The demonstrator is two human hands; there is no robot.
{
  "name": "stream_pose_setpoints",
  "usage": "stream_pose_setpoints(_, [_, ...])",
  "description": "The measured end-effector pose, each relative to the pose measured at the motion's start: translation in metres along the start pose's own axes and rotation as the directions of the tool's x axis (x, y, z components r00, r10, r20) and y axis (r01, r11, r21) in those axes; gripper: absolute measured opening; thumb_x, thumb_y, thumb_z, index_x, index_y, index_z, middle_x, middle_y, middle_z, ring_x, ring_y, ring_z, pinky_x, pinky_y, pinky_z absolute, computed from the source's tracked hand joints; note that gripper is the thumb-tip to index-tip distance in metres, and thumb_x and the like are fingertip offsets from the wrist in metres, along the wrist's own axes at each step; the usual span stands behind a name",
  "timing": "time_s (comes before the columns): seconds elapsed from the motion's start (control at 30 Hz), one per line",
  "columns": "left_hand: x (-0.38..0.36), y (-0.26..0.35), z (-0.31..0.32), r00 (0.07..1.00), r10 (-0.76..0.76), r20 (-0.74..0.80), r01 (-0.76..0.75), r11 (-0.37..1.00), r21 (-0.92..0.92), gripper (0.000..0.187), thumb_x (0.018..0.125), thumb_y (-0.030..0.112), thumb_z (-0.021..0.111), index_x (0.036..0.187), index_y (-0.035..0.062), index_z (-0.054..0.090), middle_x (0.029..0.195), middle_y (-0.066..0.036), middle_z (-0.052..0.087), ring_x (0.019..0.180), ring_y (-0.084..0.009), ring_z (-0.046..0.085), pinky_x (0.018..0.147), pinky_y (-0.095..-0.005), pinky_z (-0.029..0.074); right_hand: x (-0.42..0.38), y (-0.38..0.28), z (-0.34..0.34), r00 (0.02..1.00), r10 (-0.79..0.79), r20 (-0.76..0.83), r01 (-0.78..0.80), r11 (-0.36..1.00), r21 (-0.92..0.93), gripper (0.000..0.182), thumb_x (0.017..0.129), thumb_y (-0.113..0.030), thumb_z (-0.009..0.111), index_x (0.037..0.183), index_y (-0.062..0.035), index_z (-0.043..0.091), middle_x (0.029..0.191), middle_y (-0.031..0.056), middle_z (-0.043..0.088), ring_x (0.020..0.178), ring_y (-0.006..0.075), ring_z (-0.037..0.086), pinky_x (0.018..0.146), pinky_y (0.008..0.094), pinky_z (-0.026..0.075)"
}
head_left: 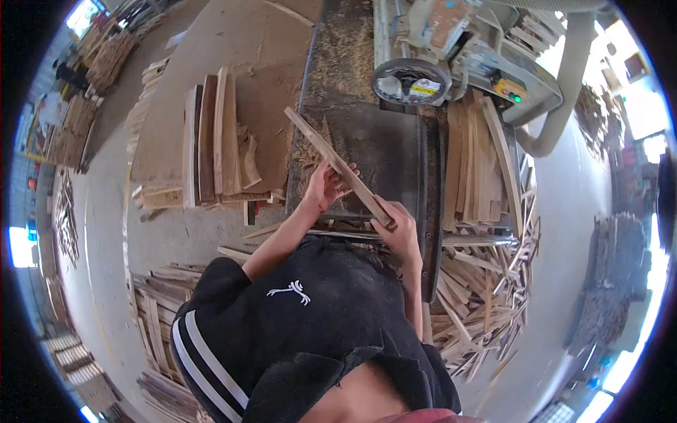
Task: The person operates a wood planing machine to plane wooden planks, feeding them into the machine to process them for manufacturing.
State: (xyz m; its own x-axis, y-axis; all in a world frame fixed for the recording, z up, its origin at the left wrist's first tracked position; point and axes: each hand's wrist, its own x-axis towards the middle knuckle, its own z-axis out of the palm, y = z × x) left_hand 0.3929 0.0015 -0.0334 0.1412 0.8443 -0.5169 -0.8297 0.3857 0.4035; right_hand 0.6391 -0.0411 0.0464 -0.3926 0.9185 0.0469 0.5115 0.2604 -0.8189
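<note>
Both hands are gripping 1 wood strip [337, 166] over the saw table [384, 151]: left hand [323, 187] wrapping mid-length, right hand [398, 224] closed on near end (strip angling up-left). Offcut pile [479, 296] is crowding the right edge.

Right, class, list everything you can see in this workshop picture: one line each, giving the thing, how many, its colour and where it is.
Wooden strip: one, pale brown, held slanted over the machine table by both hands.
Machine table: one, dark metal, dusted with sawdust, centre.
Handwheel: one, black, at the table's far end.
Machine body: one, grey-beige, with a green light, top right.
Extraction hose: one, grey, right of the machine.
Stacked boards: several, brown, left of the table.
Cut strips: many, pale, right of the table.
Offcuts: a heap, pale, on the floor at lower right.
Left hand: one, gripping the strip's middle.
Right hand: one, holding the strip's near end.
</note>
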Motion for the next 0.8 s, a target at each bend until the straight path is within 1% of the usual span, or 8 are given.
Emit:
stream_pose_setpoints(0.2, [0.009, -0.036, 0.027, 0.992, -0.121, 0.037, 0.101, 0.933, 0.344, 0.054, 0.106, 0.051, 0.050, 0.133, 0.0057, 0.059, 0.134, -0.010, 0.065, 0.122, -0.0242, 0.064, 0.103, -0.0470, 0.053, -0.074, 0.022, 0.006, 0.973, 0.137, -0.187, -0.106, 0.980, 0.167, 0.045, 0.095, -0.014, 0.071, 0.138, -0.0063, 0.063, 0.121, 0.0210, 0.070, 0.108, 0.0321, 0.071, 0.082, 0.0373, 0.056])
stream_pose_setpoints(0.27, [0.013, -0.054, 0.030, 0.982, -0.190, -0.002, 0.160, 0.824, 0.544, 0.053, 0.105, 0.051, 0.053, 0.130, 0.0058, 0.063, 0.127, -0.010, 0.067, 0.117, -0.0212, 0.066, 0.098, -0.0450, 0.056, -0.102, 0.040, 0.017, 0.888, 0.434, -0.150, -0.408, 0.896, 0.177, 0.039, 0.100, -0.024, 0.068, 0.135, -0.0055, 0.064, 0.106, 0.0201, 0.075, 0.100, 0.0319, 0.073, 0.081, 0.0384, 0.056])
stream_pose_setpoints(0.37, [0.005, -0.071, 0.050, 0.973, -0.218, 0.069, 0.120, 0.744, 0.658, 0.056, 0.104, 0.052, 0.054, 0.134, 0.0056, 0.062, 0.123, -0.008, 0.068, 0.117, -0.0219, 0.065, 0.103, -0.0461, 0.052, -0.138, 0.077, 0.045, 0.789, 0.603, -0.122, -0.575, 0.793, 0.199, 0.042, 0.105, -0.034, 0.061, 0.123, 0.0029, 0.067, 0.095, 0.0205, 0.076, 0.091, 0.0290, 0.074, 0.081, 0.0409, 0.056])
stream_pose_setpoints(0.47, [0.008, -0.084, 0.060, 0.944, -0.294, 0.152, 0.093, 0.675, 0.732, 0.069, 0.103, 0.055, 0.055, 0.149, 0.0044, 0.051, 0.145, -0.011, 0.057, 0.138, -0.0257, 0.050, 0.113, -0.0479, 0.042, -0.151, 0.098, 0.057, 0.698, 0.715, -0.034, -0.670, 0.669, 0.322, 0.049, 0.107, -0.037, 0.056, 0.110, 0.0090, 0.070, 0.098, 0.0192, 0.076, 0.089, 0.0249, 0.073, 0.080, 0.0403, 0.055])
stream_pose_setpoints(0.5, [0.010, -0.089, 0.060, 0.935, -0.296, 0.196, 0.048, 0.653, 0.755, 0.073, 0.102, 0.056, 0.055, 0.153, 0.0043, 0.047, 0.152, -0.013, 0.051, 0.145, -0.0266, 0.043, 0.116, -0.0481, 0.039, -0.150, 0.097, 0.057, 0.693, 0.720, -0.039, -0.672, 0.664, 0.330, 0.049, 0.107, -0.037, 0.056, 0.110, 0.0090, 0.070, 0.098, 0.0192, 0.076, 0.089, 0.0249, 0.073, 0.080, 0.0403, 0.055])
stream_pose_setpoints(0.57, [0.020, -0.095, 0.061, 0.896, -0.358, 0.264, 0.045, 0.663, 0.747, 0.077, 0.102, 0.058, 0.055, 0.156, 0.0049, 0.042, 0.161, -0.013, 0.040, 0.153, -0.0275, 0.030, 0.118, -0.0497, 0.037, -0.141, 0.098, 0.053, 0.642, 0.753, 0.144, -0.565, 0.338, 0.752, 0.054, 0.107, -0.040, 0.053, 0.108, 0.0098, 0.072, 0.108, 0.0136, 0.076, 0.090, 0.0187, 0.069, 0.084, 0.0326, 0.052])
stream_pose_setpoints(0.63, [0.030, -0.104, 0.064, 0.895, -0.313, 0.319, -0.010, 0.698, 0.716, 0.076, 0.102, 0.058, 0.054, 0.155, 0.0052, 0.043, 0.160, -0.012, 0.042, 0.153, -0.0285, 0.029, 0.119, -0.0522, 0.035, -0.132, 0.094, 0.049, 0.678, 0.729, 0.096, -0.522, 0.384, 0.762, 0.055, 0.108, -0.044, 0.049, 0.106, 0.0050, 0.074, 0.109, 0.0150, 0.076, 0.092, 0.0165, 0.070, 0.084, 0.0310, 0.052])
stream_pose_setpoints(0.8, [0.044, -0.104, 0.064, 0.896, -0.274, 0.349, -0.039, 0.736, 0.676, 0.072, 0.103, 0.056, 0.053, 0.153, 0.0050, 0.046, 0.160, -0.013, 0.042, 0.152, -0.0301, 0.032, 0.118, -0.0540, 0.035, -0.126, 0.108, 0.067, 0.596, 0.801, 0.056, -0.319, 0.172, 0.932, 0.066, 0.108, -0.054, 0.045, 0.099, 0.0044, 0.076, 0.097, 0.0147, 0.077, 0.087, 0.0231, 0.072, 0.082, 0.0379, 0.054])
